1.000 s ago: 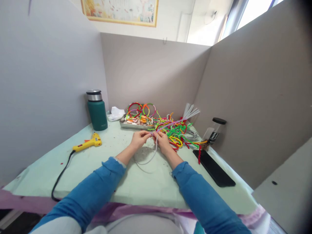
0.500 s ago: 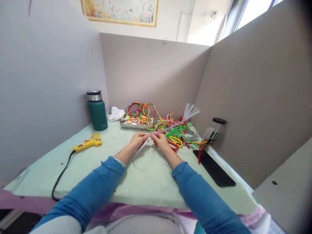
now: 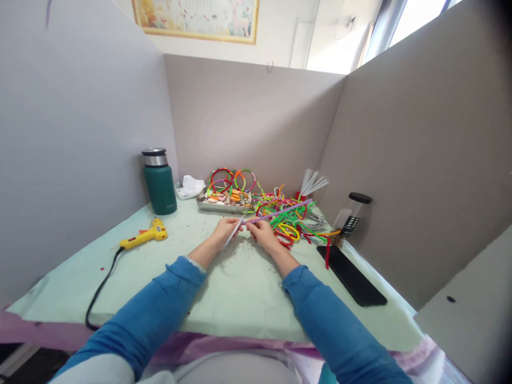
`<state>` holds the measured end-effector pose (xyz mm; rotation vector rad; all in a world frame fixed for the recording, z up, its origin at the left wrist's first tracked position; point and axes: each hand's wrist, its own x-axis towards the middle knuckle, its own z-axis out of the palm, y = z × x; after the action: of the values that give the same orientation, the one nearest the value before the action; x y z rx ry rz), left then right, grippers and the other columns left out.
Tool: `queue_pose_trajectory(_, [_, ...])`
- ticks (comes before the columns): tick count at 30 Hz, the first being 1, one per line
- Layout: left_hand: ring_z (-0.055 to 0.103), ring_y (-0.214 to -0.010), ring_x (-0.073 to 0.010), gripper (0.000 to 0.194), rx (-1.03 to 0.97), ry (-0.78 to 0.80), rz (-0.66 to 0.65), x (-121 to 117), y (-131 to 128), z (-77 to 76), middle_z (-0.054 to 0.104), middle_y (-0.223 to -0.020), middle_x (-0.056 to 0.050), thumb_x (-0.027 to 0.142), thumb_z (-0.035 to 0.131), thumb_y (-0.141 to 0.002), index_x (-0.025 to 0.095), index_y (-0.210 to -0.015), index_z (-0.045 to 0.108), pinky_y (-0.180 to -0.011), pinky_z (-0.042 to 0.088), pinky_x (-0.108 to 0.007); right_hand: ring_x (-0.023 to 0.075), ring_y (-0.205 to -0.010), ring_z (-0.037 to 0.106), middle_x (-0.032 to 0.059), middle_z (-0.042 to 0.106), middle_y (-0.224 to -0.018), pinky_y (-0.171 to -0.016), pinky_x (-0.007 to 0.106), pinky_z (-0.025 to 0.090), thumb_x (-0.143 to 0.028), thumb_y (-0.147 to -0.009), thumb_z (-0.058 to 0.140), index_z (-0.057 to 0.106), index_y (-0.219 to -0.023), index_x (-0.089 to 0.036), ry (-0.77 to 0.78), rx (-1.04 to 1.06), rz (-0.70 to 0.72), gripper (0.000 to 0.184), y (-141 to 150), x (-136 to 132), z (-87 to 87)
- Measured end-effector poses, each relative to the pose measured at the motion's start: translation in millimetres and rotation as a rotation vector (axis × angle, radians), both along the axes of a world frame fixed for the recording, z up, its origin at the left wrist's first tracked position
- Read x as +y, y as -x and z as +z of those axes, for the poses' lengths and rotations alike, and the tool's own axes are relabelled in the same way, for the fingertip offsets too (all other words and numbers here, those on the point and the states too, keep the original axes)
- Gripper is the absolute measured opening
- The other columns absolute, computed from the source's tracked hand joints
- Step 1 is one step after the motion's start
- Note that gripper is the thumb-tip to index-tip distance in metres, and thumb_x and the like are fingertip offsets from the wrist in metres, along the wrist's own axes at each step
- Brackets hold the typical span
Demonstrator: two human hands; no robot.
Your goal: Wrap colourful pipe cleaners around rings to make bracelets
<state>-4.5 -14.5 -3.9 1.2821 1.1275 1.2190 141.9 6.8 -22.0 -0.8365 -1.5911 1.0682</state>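
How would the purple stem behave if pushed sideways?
The purple stem is probably light: the right hand pinches it near one end. It seems fairly stiff, extending nearly straight, but would likely bend, since the similar yellow stem lies curved.

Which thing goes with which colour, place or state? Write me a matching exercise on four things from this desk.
1. Glue gun
2. Steel-necked bottle
3. Purple pipe cleaner
4. Metal tray

A. Held in the right hand's fingers
B. Green, standing upright
C. Filled with small pieces
D. Yellow, lying by its black cord

Pairs: 1-D, 2-B, 3-A, 4-C
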Motion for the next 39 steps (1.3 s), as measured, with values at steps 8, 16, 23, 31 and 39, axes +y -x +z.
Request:
queue_pose_trajectory(8, [0.032, -0.032, -0.0037, 0.036, 0.169, 0.058, 0.024, 2, 0, -4.8, 0.051, -0.048, 0.001, 0.045, 0.068, -0.063, 0.010, -0.068, 0.064, -0.033, 0.020, -0.020, 0.0097, -0.044, 0.039, -0.0033, 0.045, -0.046, -0.044, 0.022, 0.030, -0.038, -0.071, 0.059, 0.059, -0.062, -0.017, -0.055, -0.089, -0.015, 0.022, -3, -2, 2.1])
queue_pose_trajectory(16, [0.036, -0.034, -0.0048, 0.036, 0.356, 0.041, -0.090, 5, 3, -9.5, 0.055, -0.050, 0.001, 0.045, 0.064, -0.064, 0.010, -0.074, 0.067, -0.036, 0.023, -0.020, 0.0129, -0.060, 0.047, 0.0008, 0.055, -0.061, -0.056, 0.024, 0.036, -0.033, -0.071, 0.061, 0.065, -0.064, -0.018, -0.226, -0.174, -0.077, 0.017, -6, 4, -0.2])
queue_pose_trajectory(23, [0.028, -0.033, -0.0041, 0.024, 0.412, 0.007, -0.174, -13, -2, 5.5, 0.042, -0.040, 0.005, 0.034, 0.058, -0.071, 0.010, -0.068, 0.064, -0.037, 0.018, -0.019, 0.0127, -0.061, 0.048, -0.0005, 0.056, -0.061, -0.061, 0.025, 0.039, -0.038, -0.070, 0.062, 0.063, -0.066, -0.017, -0.238, -0.185, -0.028, 0.021, -5, -1, 3.4])
queue_pose_trajectory(31, [0.028, -0.037, -0.0052, 0.033, 0.519, -0.081, -0.149, -9, -1, 1.3, 0.037, -0.041, 0.006, 0.044, 0.061, -0.069, 0.011, -0.063, 0.061, -0.040, 0.018, -0.021, 0.0120, -0.062, 0.049, -0.0007, 0.057, -0.065, -0.061, 0.024, 0.039, -0.035, -0.069, 0.063, 0.063, -0.070, -0.015, -0.160, -0.117, -0.019, 0.020, -4, 2, 1.1])
queue_pose_trajectory(39, [0.030, -0.038, -0.0065, 0.031, 0.591, -0.091, -0.079, -6, -2, 1.0, 0.039, -0.039, 0.005, 0.039, 0.055, -0.073, 0.012, -0.060, 0.061, -0.043, 0.021, -0.022, 0.0114, -0.060, 0.047, -0.0007, 0.055, -0.063, -0.057, 0.023, 0.037, -0.037, -0.076, 0.055, 0.062, -0.076, -0.015, -0.127, -0.108, -0.003, 0.023, -3, -2, 2.6])
